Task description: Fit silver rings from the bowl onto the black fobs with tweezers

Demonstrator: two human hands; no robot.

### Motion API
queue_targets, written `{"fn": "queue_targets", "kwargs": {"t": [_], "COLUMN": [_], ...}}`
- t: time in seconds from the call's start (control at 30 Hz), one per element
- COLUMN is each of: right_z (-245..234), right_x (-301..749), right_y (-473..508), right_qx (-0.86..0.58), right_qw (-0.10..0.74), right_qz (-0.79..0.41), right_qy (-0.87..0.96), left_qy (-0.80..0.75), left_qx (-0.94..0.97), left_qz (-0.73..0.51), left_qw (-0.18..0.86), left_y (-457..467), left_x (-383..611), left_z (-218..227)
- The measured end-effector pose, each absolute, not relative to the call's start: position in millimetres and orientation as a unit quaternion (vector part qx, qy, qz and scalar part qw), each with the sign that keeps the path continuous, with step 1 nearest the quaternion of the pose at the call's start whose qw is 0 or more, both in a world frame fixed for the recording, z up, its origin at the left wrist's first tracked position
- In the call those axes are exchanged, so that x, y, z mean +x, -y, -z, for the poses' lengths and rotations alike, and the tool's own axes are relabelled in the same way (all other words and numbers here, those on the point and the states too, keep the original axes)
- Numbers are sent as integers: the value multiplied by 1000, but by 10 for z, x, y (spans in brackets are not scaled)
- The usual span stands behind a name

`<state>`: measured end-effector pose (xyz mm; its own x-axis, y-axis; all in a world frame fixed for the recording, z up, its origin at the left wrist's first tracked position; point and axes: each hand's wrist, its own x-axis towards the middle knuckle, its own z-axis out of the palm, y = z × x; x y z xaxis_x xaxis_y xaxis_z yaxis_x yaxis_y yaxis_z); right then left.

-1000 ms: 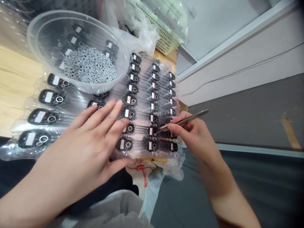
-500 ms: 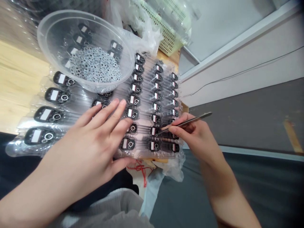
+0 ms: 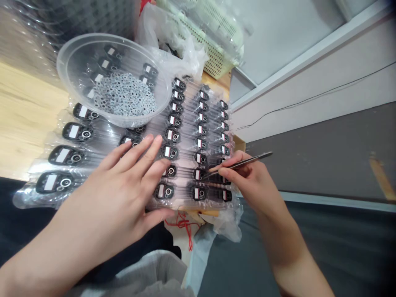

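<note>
My left hand (image 3: 123, 185) lies flat with its fingers spread over a clear plastic tray (image 3: 105, 142) that holds rows of small black housings. Each housing has a white label and ringed round openings. My right hand (image 3: 247, 175) pinches a pair of metal tweezers (image 3: 252, 159). The tips of the tweezers are at one black housing (image 3: 199, 174) in the second row from the near edge. Whether anything small sits between the tips cannot be made out. Upon the tray stands a translucent plastic bowl (image 3: 66, 72) with many small grey rings (image 3: 123, 97) inside.
Behind the tray are a crumpled clear plastic bag (image 3: 182, 57) and a pale green perforated basket (image 3: 216, 62). Bubble wrap (image 3: 77, 18) lies at the back left on the wooden table (image 3: 27, 107). Red cord (image 3: 185, 227) hangs below the near edge.
The view has shifted slightly, so the bowl and tray appear a little lower. My right hand keeps the tweezers at the same housing, and my left hand stays spread on the tray.
</note>
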<state>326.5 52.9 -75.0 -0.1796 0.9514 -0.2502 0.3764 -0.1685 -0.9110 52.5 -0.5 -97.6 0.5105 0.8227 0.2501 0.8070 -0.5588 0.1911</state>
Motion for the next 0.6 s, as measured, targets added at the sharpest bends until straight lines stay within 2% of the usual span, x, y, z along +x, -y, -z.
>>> {"fn": "queue_targets", "kwargs": {"t": [0.37,0.6], "right_z": [714,737], "right_x": [3204,3234], "right_y": [-506,-506], "right_qx": [-576,-563], "right_qw": [288,291], "right_qz": [-511,-543], "right_qy": [570,550], "left_qy": [-481,-462], "left_qx": [861,874], "left_qz": [-159,-152], "left_qw": [48,10], "left_y": [0,-39], "left_x": [533,512], "left_z": [994,989]}}
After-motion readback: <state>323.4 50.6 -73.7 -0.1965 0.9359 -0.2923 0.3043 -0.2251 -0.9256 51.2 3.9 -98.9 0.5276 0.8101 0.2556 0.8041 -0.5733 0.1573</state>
